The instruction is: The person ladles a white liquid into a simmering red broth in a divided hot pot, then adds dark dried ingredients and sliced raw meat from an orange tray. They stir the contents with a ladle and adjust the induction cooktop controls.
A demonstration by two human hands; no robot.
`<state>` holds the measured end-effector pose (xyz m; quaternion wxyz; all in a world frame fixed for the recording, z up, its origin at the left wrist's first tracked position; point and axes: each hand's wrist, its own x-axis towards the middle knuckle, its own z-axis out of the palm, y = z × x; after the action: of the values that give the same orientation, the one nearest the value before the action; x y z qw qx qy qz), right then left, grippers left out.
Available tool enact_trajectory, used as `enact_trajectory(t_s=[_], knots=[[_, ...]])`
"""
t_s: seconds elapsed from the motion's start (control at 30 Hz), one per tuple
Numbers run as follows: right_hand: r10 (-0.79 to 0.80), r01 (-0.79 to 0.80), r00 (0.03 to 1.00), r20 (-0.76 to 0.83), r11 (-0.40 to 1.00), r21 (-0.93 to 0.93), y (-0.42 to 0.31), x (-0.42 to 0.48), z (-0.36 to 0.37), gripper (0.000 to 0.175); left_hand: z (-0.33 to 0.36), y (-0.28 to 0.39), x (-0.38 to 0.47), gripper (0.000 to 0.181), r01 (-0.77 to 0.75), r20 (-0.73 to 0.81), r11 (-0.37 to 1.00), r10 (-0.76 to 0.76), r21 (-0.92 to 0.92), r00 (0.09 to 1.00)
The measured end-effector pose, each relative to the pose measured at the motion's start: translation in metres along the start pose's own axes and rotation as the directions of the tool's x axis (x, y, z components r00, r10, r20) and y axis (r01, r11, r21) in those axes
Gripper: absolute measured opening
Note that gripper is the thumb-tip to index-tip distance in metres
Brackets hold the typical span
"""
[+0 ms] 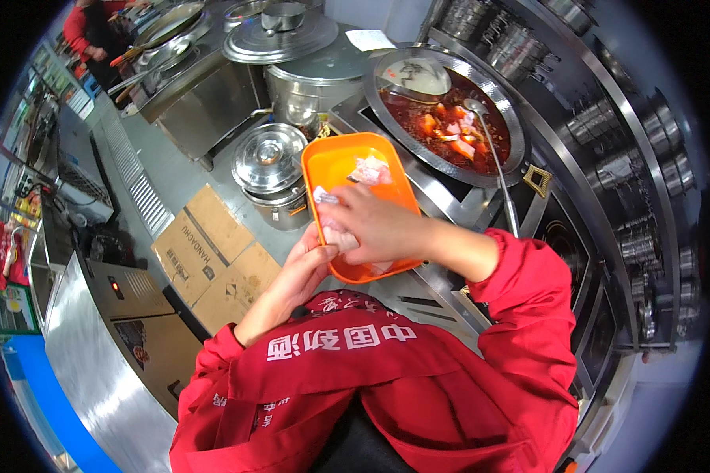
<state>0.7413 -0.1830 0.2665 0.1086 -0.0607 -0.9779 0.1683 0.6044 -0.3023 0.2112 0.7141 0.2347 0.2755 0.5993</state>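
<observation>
My left hand (307, 260) holds an orange plastic tray (334, 156) by its near left rim, with the thumb over the edge. Inside the tray, my right hand (376, 222) is closed around pale raw pieces (338, 236), perhaps fish or meat; its fingers partly cover them. More raw pieces (371, 170) lie towards the tray's far end. Just beyond, to the right, a large hammered metal wok (384, 127) holds dark red broth (485, 94) with pale pieces (462, 127) in it. A long-handled ladle (492, 145) leans across its near rim.
A round metal vessel (420, 77) with cloudy contents sits inside the wok. A lidded stockpot (299, 88) stands beyond, and a smaller lidded pot (269, 156) is on the floor near flattened cardboard (213, 254). Metal shelving (618, 94) rises at right. Another person (92, 41) stands far left.
</observation>
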Motion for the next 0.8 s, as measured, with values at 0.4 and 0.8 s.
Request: enact_trajectory(t_s=[0.4, 0.8], knots=[[0.33, -0.394, 0.918, 0.218, 0.718, 0.573, 0.008, 0.0, -0.008, 0.019, 0.004, -0.001, 0.002, 0.057, 0.034, 0.038, 0.999, -0.033, -0.042, 0.999], [0.55, -0.378, 0.828, 0.112, 0.399, 0.836, 0.043, -0.045, -0.09, 0.026, 0.006, -0.007, 0.015, 0.056, 0.043, 0.108, 0.999, -0.039, -0.031, 0.993]])
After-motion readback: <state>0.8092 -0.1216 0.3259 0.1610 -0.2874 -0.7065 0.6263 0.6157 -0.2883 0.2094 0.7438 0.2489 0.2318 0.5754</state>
